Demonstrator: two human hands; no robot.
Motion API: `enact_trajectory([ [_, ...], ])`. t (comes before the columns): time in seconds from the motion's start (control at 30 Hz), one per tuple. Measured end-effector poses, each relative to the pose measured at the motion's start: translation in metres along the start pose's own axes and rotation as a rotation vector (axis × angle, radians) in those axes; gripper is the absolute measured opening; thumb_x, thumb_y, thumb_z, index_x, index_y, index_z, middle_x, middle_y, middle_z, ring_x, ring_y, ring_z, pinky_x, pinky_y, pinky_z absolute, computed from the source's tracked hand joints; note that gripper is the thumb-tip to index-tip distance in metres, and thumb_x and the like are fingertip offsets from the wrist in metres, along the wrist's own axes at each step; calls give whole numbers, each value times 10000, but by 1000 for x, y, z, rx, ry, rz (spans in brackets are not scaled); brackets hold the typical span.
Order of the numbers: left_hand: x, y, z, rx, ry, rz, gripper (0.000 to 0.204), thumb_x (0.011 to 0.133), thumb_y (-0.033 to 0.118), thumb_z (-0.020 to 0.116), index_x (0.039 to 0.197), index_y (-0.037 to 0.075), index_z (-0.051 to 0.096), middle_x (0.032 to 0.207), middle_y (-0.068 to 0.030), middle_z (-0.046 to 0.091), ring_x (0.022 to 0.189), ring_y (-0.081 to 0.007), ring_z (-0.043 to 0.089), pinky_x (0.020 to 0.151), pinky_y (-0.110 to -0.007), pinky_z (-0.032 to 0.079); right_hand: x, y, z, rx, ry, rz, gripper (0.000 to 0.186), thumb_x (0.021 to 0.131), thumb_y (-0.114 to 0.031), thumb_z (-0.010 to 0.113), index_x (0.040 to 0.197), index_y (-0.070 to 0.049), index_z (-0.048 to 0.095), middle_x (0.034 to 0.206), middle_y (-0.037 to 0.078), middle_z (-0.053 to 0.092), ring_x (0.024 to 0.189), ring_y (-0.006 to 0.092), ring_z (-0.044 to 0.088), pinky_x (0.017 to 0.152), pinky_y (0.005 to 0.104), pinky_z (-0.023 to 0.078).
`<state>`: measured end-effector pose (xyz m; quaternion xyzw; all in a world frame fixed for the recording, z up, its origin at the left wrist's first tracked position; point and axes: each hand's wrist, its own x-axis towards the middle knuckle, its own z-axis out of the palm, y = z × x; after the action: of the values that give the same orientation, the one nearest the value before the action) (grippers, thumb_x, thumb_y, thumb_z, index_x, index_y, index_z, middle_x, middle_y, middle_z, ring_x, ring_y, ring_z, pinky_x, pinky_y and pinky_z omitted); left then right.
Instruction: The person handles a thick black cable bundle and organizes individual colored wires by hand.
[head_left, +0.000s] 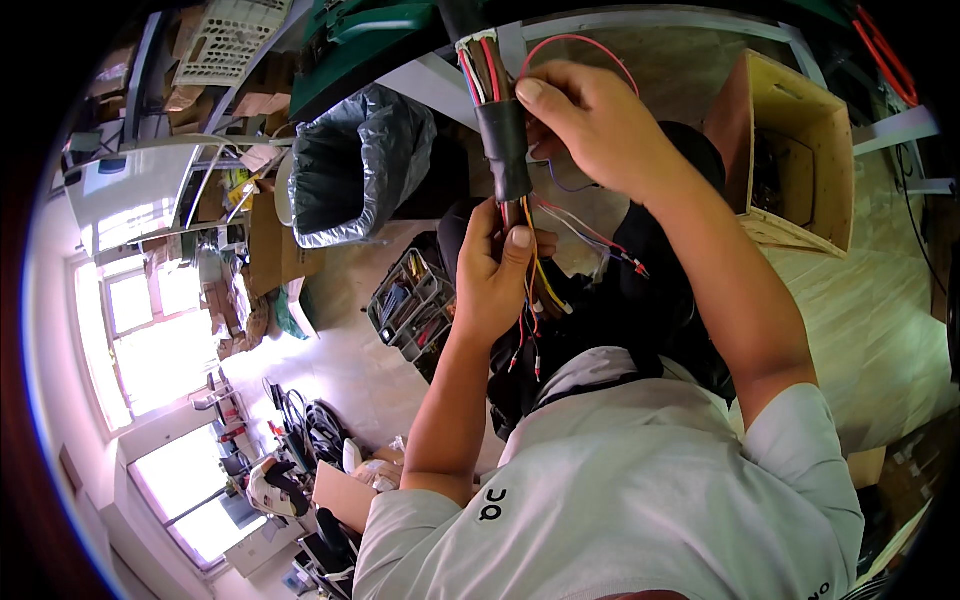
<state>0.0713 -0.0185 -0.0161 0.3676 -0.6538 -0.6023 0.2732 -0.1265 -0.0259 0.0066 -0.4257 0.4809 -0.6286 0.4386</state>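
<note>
A thick black cable hangs down in front of me, its jacket cut back to bare a bundle of red, white and brown wires. Around that bundle sits a black sleeve. Below it, my left hand is closed around the wires coming out of the sleeve. Loose ends with red tips fan out past it, beside yellow and brown wires. My right hand is closed at the sleeve's upper right side; its fingertips are partly hidden. A thin red wire loops above this hand.
A grey-lined bin stands at the left, near a divided crate of tools. At the right is an open wooden box. A green-topped bench lies ahead. Shelves with cardboard boxes line the left.
</note>
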Motion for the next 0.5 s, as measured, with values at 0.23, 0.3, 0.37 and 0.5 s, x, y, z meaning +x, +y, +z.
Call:
enact_trajectory([
  [0.23,-6,2,-13,183,17,70,459,974,349,580,1209,-44,551,1095,-109,566,915,-160,607,801,-276,502,-84,31,21,-320,71,-99,381,927,-259,624,1167,34,584,944,196,663,755,260,677,661,349,523],
  [0.3,-2,-2,-18,370,50,193,411,959,331,611,1148,-33,604,1035,-99,539,901,-153,589,785,-275,497,-106,48,27,-300,-27,51,409,919,-265,644,1192,30,568,964,198,663,757,257,681,654,354,523],
  [0.37,-1,5,-16,251,41,98,419,955,332,616,1156,-35,599,1028,-97,530,901,-150,589,774,-273,496,-114,58,39,-160,-53,126,395,912,-247,661,1180,25,561,910,167,663,727,216,671,630,333,518],
  [0.5,3,19,-19,100,-11,-129,402,945,325,628,1112,-39,594,979,-59,590,893,-114,544,834,-251,435,-109,56,50,52,-134,323,273,904,-154,671,1092,13,563,762,64,634,644,99,602,573,263,482],
])
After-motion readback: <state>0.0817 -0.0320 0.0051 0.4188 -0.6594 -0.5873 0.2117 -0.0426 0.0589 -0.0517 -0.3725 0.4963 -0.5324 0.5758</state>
